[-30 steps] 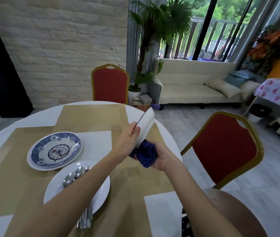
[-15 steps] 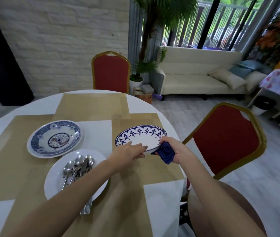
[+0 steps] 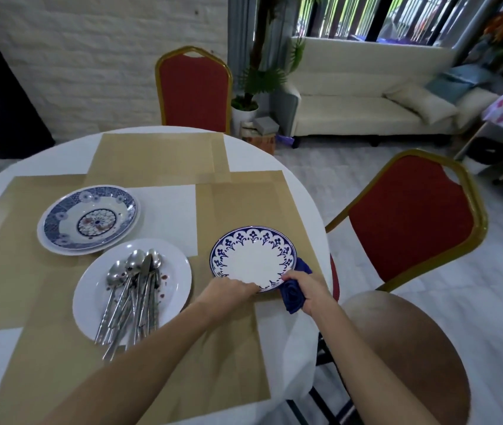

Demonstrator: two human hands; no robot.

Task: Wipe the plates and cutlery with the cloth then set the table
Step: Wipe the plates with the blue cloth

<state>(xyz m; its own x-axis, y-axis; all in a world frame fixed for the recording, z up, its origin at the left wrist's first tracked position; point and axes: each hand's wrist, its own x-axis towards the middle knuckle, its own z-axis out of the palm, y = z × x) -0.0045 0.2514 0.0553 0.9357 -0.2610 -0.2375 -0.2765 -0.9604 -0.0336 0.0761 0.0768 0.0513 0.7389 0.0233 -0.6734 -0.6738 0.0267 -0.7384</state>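
A white plate with a blue patterned rim [image 3: 253, 261] lies flat on a tan placemat near the table's right edge. My left hand [image 3: 228, 290] holds its near rim. My right hand [image 3: 304, 286] grips a bunched dark blue cloth [image 3: 292, 297] against the plate's near right rim. To the left, a plain white plate [image 3: 170, 280] carries several stained spoons and other cutlery [image 3: 133, 296]. Behind it sits a blue floral plate [image 3: 89, 220] stacked on another plate.
The round white table [image 3: 244, 142] is covered with tan placemats [image 3: 158, 157]. One red chair [image 3: 195, 90] stands at the far side, another red chair [image 3: 409, 219] at the right. A round brown stool [image 3: 409, 348] is close by my right arm.
One second ago I held the blue-rimmed plate up on edge with the cloth at its base. It came down flat onto the right placemat, both hands still at its near rim.
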